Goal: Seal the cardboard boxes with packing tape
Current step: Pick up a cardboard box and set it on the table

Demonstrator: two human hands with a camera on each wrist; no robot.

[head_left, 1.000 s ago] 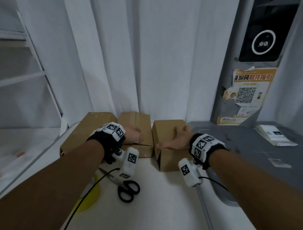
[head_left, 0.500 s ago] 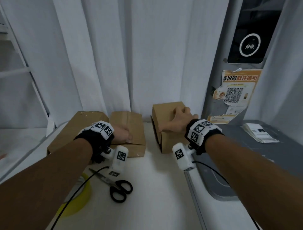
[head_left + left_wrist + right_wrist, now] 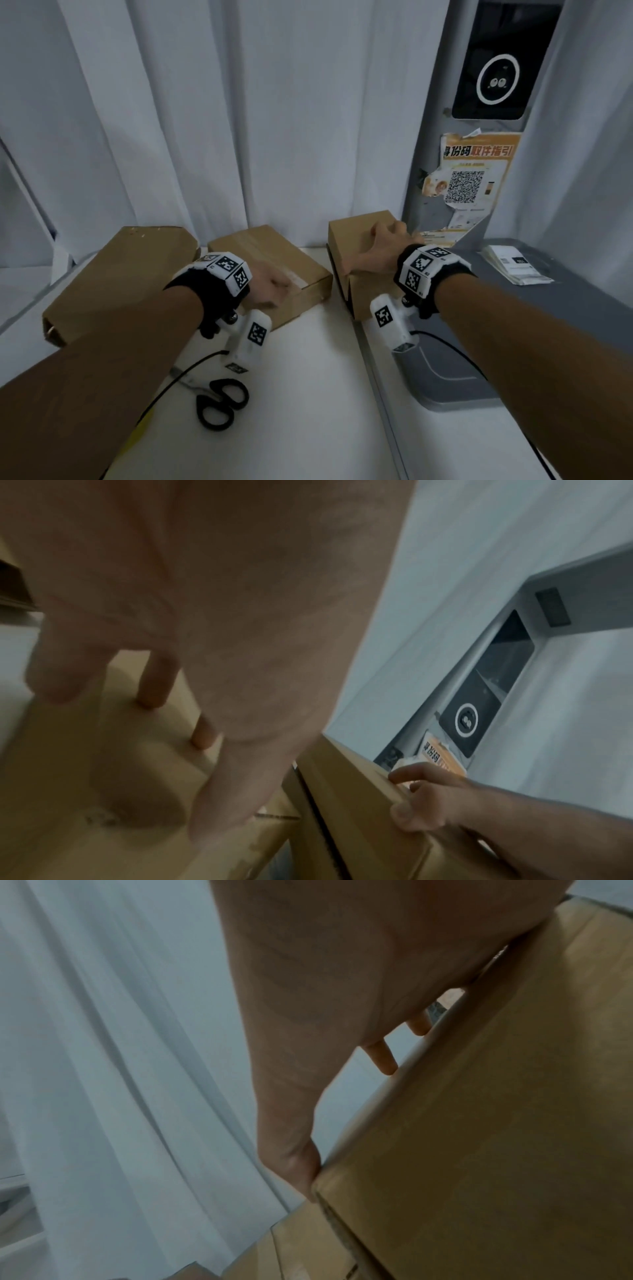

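The right hand (image 3: 373,251) was laid over the top of the right-hand box (image 3: 356,233), with the thumb (image 3: 294,1156) hooked against the near left corner and the fingers (image 3: 383,1058) curled over the far edge, so that the box was gripped from above. The left hand (image 3: 270,286) was pressed on the near end of the middle box (image 3: 260,253), with the fingers (image 3: 154,680) bent down so that their tips touched the cardboard; nothing was enclosed by them. A strip of clear tape (image 3: 274,257) was seen along the top seam of the middle box. The right-hand box stood on the white counter (image 3: 308,394), tilted, just beside a grey machine base (image 3: 548,325) and apart from the middle box. A third, larger box (image 3: 130,270) lay to the left, touching the middle box at its far corner. Black-handled scissors (image 3: 221,402) lay on the counter below the left wrist. A yellow object (image 3: 137,435) was partly hidden beneath the left forearm; whether it was a tape roll could not be determined. White curtains (image 3: 239,120) hung behind the boxes.
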